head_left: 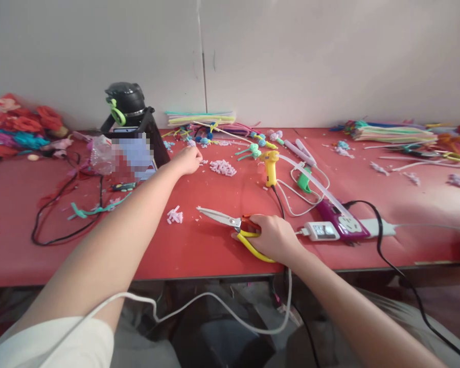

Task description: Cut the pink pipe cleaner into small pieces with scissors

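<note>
My right hand point(274, 237) is wrapped round the yellow handles of a pair of scissors point(219, 217), whose pointed silver blades lie low over the red table and point left. Farther back, my left hand point(187, 160) is closed with its fingertips together near the table; what is in them, if anything, is hidden. Just right of it lies a heap of small pale pink cut pieces point(223, 167). A smaller pile of similar pieces point(175, 215) sits left of the blade tips.
A yellow glue gun point(270, 168) stands behind my right hand, its cord trailing forward. To the right is a purple power strip point(341, 220) with a white plug-in adapter point(322, 231). A black bottle point(153, 133) stands at the back left. Pipe-cleaner bundles point(394, 134) lie back right. A white cable point(214, 296) hangs across the front.
</note>
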`<state>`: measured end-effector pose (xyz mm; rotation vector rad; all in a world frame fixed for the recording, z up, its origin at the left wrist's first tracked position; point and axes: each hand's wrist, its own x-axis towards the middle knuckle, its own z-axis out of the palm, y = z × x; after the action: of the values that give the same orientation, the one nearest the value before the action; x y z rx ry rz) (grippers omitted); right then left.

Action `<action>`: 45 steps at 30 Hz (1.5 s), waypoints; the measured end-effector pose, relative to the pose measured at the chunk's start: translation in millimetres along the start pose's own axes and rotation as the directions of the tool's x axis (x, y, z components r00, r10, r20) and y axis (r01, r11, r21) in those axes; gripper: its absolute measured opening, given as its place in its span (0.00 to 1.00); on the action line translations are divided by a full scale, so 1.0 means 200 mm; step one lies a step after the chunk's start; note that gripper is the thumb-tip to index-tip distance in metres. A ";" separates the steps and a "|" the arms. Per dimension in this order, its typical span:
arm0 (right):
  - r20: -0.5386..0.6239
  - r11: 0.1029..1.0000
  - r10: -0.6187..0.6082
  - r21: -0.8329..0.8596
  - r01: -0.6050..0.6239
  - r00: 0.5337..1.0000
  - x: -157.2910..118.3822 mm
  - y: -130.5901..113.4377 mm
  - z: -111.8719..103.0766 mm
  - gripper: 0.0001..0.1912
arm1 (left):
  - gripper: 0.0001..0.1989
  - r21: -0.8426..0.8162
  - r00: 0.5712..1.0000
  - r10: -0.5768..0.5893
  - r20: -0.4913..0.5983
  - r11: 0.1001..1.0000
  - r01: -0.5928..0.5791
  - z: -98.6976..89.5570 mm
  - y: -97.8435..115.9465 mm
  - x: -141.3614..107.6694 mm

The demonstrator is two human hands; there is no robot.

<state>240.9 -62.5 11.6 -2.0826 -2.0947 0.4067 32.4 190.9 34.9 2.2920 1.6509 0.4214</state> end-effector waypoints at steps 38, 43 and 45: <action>0.247 0.410 -0.311 0.906 -0.105 0.918 -0.03 -0.10 -0.01 0.17 | 0.14 -0.793 0.992 0.075 0.103 0.608 0.036 0.10 0.27 -1.14; 0.243 0.432 -0.287 0.896 -0.102 0.927 -0.04 -0.11 -0.03 0.16 | 0.14 -0.793 0.995 0.079 0.064 0.610 0.003 0.09 0.28 -1.14; 0.227 0.446 -0.262 0.890 -0.090 0.938 -0.04 -0.11 -0.03 0.17 | 0.13 -0.762 0.995 0.103 0.010 0.645 -0.059 0.08 0.27 -1.14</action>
<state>221.6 -70.5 25.3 -1.2600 -1.4765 1.5591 16.4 -42.4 24.9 1.6905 1.0244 0.8761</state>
